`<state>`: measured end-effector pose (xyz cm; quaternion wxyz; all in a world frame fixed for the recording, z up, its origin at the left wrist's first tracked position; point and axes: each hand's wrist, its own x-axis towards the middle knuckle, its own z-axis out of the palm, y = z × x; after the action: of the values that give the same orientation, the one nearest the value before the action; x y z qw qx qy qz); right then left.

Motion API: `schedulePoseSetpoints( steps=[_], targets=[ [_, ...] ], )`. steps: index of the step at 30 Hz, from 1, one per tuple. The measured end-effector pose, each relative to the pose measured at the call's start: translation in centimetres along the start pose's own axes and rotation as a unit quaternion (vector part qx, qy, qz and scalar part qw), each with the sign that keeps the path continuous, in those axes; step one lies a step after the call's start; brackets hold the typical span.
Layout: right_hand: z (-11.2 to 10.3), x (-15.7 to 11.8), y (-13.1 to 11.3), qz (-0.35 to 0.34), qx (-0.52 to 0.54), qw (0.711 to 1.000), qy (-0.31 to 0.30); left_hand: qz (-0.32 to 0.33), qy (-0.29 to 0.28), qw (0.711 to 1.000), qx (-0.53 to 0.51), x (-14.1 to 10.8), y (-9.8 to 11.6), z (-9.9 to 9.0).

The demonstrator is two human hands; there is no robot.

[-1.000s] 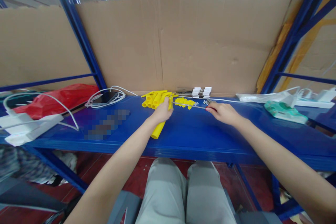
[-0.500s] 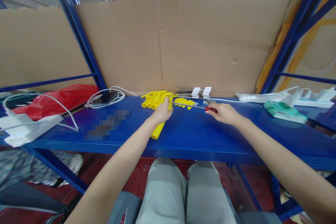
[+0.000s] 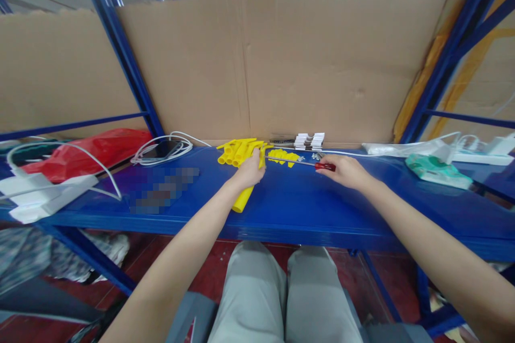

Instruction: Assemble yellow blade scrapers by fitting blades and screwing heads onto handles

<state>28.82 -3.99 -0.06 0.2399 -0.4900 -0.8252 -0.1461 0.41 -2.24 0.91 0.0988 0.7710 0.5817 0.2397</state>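
My left hand is closed round a yellow plastic tube, whose near end points toward me. In my right hand is a screwdriver with a red handle. Its long metal shaft runs left, level, and the tip meets the yellow part at my left fingers; the exact contact is too small to make out. Behind my left hand lie several more yellow tubes side by side. Small yellow pieces and a few tiny metal bits sit between my hands on the blue table.
White folded pieces stand by the cardboard wall. At left are a power strip, a red bag and a phone with coiled white cable. A green packet lies at right. Blue posts rise on both sides.
My right hand has turned slightly on the screwdriver, so more of the red handle shows. The left hand and the tube stay where they were.
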Motion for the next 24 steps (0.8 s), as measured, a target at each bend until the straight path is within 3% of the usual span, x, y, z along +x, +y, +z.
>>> schedulePoseSetpoints(
  steps=[6,13,20,24],
  targets=[
    [0.16,0.05,-0.31,0.016,0.043,0.999,-0.026,-0.005,0.001,1.0,-0.003,-0.02,0.08,-0.09],
    [-0.06,0.03,-0.21,0.01,0.032,0.999,-0.003,-0.002,-0.001,1.0,0.004,0.04,-0.05,-0.04],
    [-0.14,0.04,-0.63,0.006,0.065,0.996,-0.052,-0.005,0.003,1.0,0.001,0.22,-0.31,0.17],
    [0.29,0.11,-0.35,0.008,0.073,0.997,-0.034,-0.002,0.001,1.0,-0.001,0.2,-0.28,0.19]
  ],
)
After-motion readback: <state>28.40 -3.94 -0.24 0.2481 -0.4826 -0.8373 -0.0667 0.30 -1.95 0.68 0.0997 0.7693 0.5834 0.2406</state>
